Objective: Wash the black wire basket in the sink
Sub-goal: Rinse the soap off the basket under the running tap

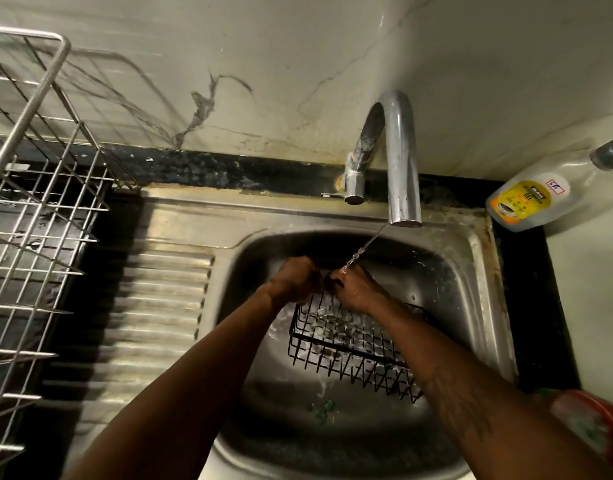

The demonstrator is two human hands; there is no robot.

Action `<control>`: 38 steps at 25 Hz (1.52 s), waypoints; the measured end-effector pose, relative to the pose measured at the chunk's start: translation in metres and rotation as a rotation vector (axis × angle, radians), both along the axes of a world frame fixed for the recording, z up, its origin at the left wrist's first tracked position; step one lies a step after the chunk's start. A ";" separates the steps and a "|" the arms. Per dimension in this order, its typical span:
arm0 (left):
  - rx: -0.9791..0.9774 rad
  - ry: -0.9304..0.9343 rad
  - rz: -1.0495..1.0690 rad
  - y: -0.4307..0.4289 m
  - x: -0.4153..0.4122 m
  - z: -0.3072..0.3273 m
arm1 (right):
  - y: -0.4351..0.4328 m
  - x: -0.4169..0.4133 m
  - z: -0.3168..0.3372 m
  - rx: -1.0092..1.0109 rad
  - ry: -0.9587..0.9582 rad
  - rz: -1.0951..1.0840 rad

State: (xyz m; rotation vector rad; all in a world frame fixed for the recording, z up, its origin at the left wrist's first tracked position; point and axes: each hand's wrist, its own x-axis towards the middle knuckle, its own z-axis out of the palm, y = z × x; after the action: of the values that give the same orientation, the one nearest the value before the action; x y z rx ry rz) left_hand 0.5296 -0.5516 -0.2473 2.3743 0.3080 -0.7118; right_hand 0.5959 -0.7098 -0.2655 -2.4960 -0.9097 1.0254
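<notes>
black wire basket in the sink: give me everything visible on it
The black wire basket is a rectangular, open-topped rack of thin dark wire: closely spaced upright bars on the sides, a grid floor, a thicker rim wire. It looks wet, with water or suds glinting on the floor. It sits tilted inside the steel sink, far edge raised. The left hand and right hand are both closed at that far edge, where the tap's stream lands. The right forearm hides its right end.
</notes>
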 end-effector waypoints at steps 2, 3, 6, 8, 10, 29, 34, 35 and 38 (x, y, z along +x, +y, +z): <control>-0.010 -0.074 0.100 0.008 -0.003 -0.002 | -0.001 0.011 0.008 0.070 0.041 -0.022; -0.003 -0.132 0.162 0.012 -0.005 -0.004 | -0.005 0.017 0.012 0.068 0.062 -0.029; -0.008 -0.086 0.313 0.021 -0.009 -0.012 | -0.032 0.031 0.018 -0.016 0.061 -0.073; -0.029 -0.038 0.395 0.021 -0.013 -0.021 | -0.045 0.028 0.013 -0.072 0.034 -0.113; -0.036 -0.053 0.447 0.014 -0.015 -0.024 | -0.034 0.017 0.009 -0.061 0.029 -0.100; -0.085 -0.066 0.425 -0.007 0.010 -0.013 | -0.050 0.051 0.005 -0.028 0.022 -0.248; -0.064 -0.098 0.366 -0.007 0.012 -0.013 | -0.048 0.049 0.005 -0.054 -0.011 -0.265; -0.061 -0.102 0.363 -0.006 0.010 -0.011 | -0.044 0.046 0.004 -0.064 -0.012 -0.263; -0.043 -0.104 0.383 0.001 0.006 -0.011 | -0.026 0.035 0.000 -0.080 -0.018 -0.267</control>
State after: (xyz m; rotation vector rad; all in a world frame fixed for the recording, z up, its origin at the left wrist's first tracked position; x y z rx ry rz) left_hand 0.5359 -0.5507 -0.2585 2.2112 0.6730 -0.4093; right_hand 0.6308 -0.7359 -0.2651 -2.6062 -0.5293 0.9692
